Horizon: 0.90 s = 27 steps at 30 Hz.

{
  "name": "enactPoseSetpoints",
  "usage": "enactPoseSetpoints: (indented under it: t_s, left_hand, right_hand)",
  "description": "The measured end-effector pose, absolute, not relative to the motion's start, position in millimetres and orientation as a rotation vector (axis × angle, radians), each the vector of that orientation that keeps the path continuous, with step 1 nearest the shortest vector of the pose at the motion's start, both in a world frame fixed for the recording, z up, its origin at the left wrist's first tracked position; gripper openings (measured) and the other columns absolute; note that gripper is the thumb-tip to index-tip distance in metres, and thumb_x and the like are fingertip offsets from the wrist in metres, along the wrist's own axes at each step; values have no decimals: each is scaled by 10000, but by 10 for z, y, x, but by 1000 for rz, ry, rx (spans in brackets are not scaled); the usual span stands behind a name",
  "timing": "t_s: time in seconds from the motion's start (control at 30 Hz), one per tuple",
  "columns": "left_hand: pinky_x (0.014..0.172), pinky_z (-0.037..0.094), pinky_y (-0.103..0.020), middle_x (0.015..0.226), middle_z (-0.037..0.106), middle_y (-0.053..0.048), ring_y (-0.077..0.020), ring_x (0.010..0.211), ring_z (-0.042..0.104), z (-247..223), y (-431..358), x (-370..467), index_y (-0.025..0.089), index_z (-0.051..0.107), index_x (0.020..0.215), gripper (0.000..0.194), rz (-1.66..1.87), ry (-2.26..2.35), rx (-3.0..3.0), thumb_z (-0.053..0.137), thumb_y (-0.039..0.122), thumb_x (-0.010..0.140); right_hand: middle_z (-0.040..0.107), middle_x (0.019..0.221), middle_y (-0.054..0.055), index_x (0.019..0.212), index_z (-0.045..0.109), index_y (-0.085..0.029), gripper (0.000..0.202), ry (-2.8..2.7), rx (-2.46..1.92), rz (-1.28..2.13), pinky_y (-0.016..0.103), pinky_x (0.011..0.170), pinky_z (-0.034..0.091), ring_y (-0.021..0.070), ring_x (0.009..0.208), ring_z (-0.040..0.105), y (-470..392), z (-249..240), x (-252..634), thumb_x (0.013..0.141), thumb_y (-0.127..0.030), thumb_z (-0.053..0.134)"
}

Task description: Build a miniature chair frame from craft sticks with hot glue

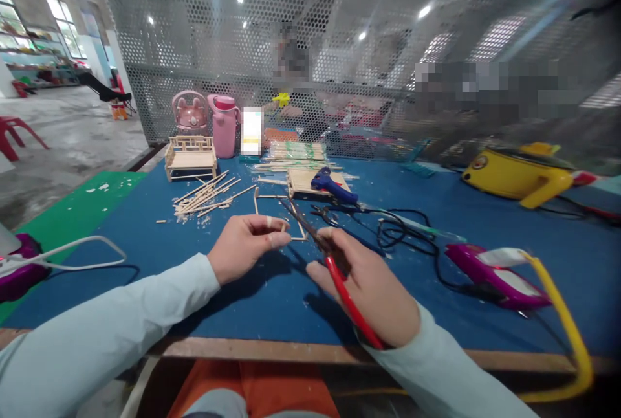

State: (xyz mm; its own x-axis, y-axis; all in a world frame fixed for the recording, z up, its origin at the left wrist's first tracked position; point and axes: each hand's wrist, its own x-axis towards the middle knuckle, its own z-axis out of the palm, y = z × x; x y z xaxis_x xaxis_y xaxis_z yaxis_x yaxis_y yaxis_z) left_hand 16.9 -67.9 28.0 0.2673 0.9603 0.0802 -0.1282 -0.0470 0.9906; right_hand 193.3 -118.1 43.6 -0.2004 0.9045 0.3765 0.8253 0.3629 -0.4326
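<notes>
Clock centred between the hands, twelve straight ahead. At nine, far left: purple power strip (22, 266), white cable plugged in. At ten: small wooden model bench (191, 162); nearer, a loose pile of thin sticks (206, 198). At eleven, farther back: pink bottle (224, 130), then a lit phone (251, 131), upright.

Left hand (250, 243), left of centre: thumb and fingers closed in a pinch on a short stick (283, 228), held just above the blue worktop (242, 314). Beyond it, a stick frame (272, 197) lies flat, partly hidden by both hands and the tool.

At twelve, rear: packed sticks (295, 151); in front, a flat wooden piece (303, 183) with a blue glue gun (334, 186) resting on it.

Right hand (376, 292), right of centre: partly curled round red-handled scissors (347, 295), tips toward eleven; blade opening unclear. Black cable at one to two. Yellow pot (514, 175) at two; second power strip (499, 275), purple, yellow cable, at three.
</notes>
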Motion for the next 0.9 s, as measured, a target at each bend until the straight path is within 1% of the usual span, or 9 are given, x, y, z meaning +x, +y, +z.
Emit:
enactPoseSetpoints:
  t_s: [0.07, 0.13, 0.23, 0.33, 0.5, 0.7, 0.9]
  left_hand:
    - [619, 432, -228, 642, 654, -5, -98, 597, 532, 285, -681, 160, 111, 696, 704, 152, 1131, 873, 1335, 710, 195, 579]
    - [653, 450, -236, 677, 679, -17, -121, 643, 567, 282, -682, 157, 116, 708, 725, 154, 1159, 849, 1379, 691, 188, 590]
    - [691, 469, -245, 710, 700, -26, -147, 696, 602, 268, -682, 161, 128, 718, 716, 140, 1204, 848, 1423, 676, 184, 595]
    - [679, 478, -244, 707, 705, -28, -159, 702, 616, 254, -684, 167, 137, 720, 694, 113, 1242, 895, 1497, 659, 175, 607]
    - [684, 481, -234, 736, 709, -19, -156, 717, 627, 236, -691, 164, 163, 722, 696, 116, 1305, 956, 1596, 631, 136, 630]
    - [694, 477, -222, 767, 711, -9, -143, 720, 625, 213, -693, 143, 190, 721, 699, 134, 1366, 969, 1723, 616, 117, 658]
    - [698, 477, -226, 764, 707, -28, -147, 719, 625, 213, -697, 142, 170, 712, 675, 104, 1380, 987, 1746, 619, 125, 664]
  right_hand:
    - [597, 839, 59, 938, 520, -190, 316, -2074, -1505, 83, 314, 662, 451, 190, 738, 560, -1166, 400, 1890, 719, -413, 570]
    - [580, 839, 62, 916, 519, -190, 322, -2089, -1523, 47, 335, 681, 447, 207, 771, 555, -1158, 380, 1862, 708, -427, 582]
    - [566, 845, 61, 912, 512, -191, 323, -2108, -1522, 60, 346, 706, 444, 214, 800, 545, -1161, 375, 1826, 709, -431, 586]
    - [568, 860, 64, 917, 511, -190, 321, -2114, -1496, 55, 340, 709, 442, 209, 805, 542, -1168, 378, 1797, 709, -420, 593]
    - [571, 863, 66, 943, 514, -190, 341, -2119, -1481, 34, 335, 703, 440, 209, 803, 546, -1175, 368, 1784, 703, -417, 601]
    - [556, 871, 75, 946, 505, -187, 344, -2126, -1475, 61, 357, 725, 432, 221, 813, 527, -1186, 352, 1781, 712, -424, 592]
    - [553, 879, 80, 966, 507, -183, 349, -2113, -1474, 93, 364, 733, 433, 225, 826, 524, -1190, 342, 1773, 723, -423, 580]
